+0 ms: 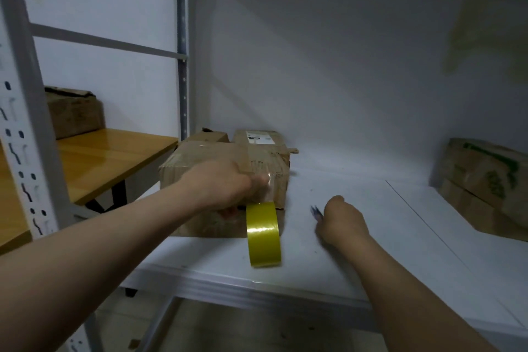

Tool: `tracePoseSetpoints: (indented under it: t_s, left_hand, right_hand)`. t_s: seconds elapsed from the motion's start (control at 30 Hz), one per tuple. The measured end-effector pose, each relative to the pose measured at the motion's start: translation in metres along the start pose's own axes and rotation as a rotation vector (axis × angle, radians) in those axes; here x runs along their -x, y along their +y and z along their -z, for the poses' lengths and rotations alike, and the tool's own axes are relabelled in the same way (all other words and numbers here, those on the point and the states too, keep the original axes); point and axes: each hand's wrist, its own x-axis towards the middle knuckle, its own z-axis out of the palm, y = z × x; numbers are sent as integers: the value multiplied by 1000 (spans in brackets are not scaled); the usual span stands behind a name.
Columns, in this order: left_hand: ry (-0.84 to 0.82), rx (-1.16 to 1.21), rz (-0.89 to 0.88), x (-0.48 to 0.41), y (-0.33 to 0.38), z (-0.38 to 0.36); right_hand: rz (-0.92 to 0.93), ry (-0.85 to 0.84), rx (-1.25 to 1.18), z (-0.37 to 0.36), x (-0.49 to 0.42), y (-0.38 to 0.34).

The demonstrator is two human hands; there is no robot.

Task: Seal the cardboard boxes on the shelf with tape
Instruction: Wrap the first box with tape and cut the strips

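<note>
A worn cardboard box (200,160) lies on the white shelf (357,208), left of centre. My left hand (220,183) rests on its front top edge, fingers pressing a clear strip of tape against the box's front face. A yellow tape roll (263,234) hangs below that hand in front of the box, joined to the strip. My right hand (341,221) is to the right of the box, fingers closed around a small bluish tool whose tip sticks out to the left. A second box (258,137) sits behind the first.
Another cardboard box (485,183) with green print stands at the shelf's right end. A wooden table (111,157) with a box (74,111) on it is beyond the rack's left upright (25,123). The shelf's front lip (243,291) runs below my arms.
</note>
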Motion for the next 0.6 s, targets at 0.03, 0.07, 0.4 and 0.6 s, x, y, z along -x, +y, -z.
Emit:
tracePoseSetpoints:
  t_s: [0.03, 0.07, 0.4, 0.6]
  left_hand:
    - [-101, 146, 37, 2, -2, -2]
    - [-177, 263, 64, 4, -3, -4]
    - [-258, 1006, 352, 21, 7, -45]
    - [-155, 1168, 385, 18, 3, -58]
  right_hand:
    - [-17, -15, -48, 8, 1, 1]
    - [-29, -24, -135, 16, 1, 2]
    - [359, -363, -634, 81, 36, -17]
    - [357, -433, -450, 82, 32, -10]
